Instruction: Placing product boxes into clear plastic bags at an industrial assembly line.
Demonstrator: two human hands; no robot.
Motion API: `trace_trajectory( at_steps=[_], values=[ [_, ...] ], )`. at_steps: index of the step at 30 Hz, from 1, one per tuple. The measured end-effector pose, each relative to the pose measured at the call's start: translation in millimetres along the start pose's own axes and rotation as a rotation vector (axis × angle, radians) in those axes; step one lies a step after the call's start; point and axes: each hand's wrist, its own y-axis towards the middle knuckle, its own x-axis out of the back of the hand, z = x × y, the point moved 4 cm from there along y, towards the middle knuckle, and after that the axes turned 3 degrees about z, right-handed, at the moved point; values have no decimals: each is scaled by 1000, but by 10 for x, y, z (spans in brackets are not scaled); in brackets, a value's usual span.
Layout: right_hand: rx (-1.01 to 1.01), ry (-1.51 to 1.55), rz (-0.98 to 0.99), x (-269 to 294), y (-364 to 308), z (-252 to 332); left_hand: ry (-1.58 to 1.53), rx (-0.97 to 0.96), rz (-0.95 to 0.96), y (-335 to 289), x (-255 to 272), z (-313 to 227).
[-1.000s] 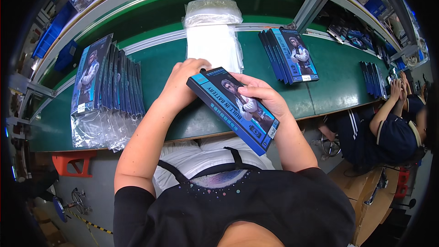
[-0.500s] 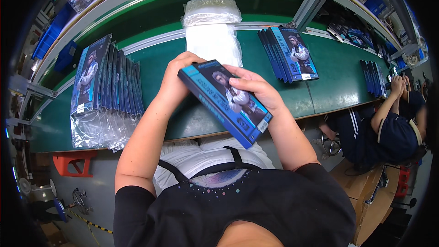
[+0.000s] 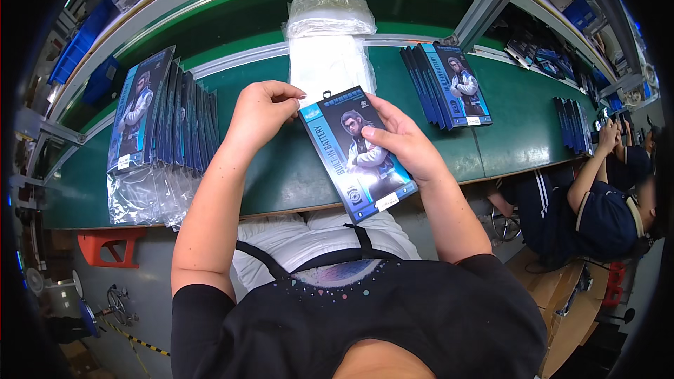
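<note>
A flat blue and black product box [image 3: 361, 158] is in my right hand [image 3: 406, 142], thumb over its printed front and fingers behind its right edge. It is tilted, a small black loop standing out at its top edge. My left hand [image 3: 265, 109] is closed in a pinch beside the box's upper left corner, at the near left corner of a stack of clear plastic bags [image 3: 326, 60]. Whatever lies between those fingertips, if anything, is too small to make out.
At the left, a row of bagged boxes [image 3: 140, 112] leans together, clear plastic [image 3: 147, 193] hanging over the table edge. More boxes [image 3: 460, 88] stand at the right on the green table [image 3: 270, 186]. A co-worker [image 3: 607, 189] sits far right; a red stool [image 3: 109, 247] is below left.
The box has turned more upright, its front now facing me more fully. My left hand has come off the box and moved slightly left of its top corner. My right hand still holds it.
</note>
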Motion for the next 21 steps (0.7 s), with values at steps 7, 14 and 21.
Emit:
trace_trajectory(
  at_steps=[7,14,21],
  values=[
    [-186,110,140,-45,66,-47,-29,-37,15,-2,-8,-4],
    [-110,150,173,-10,209,46,26,-37,-8,60,18,-13],
    [-125,52,138,40,91,3,153,-60,-15,-1,-15,-1]
  ],
)
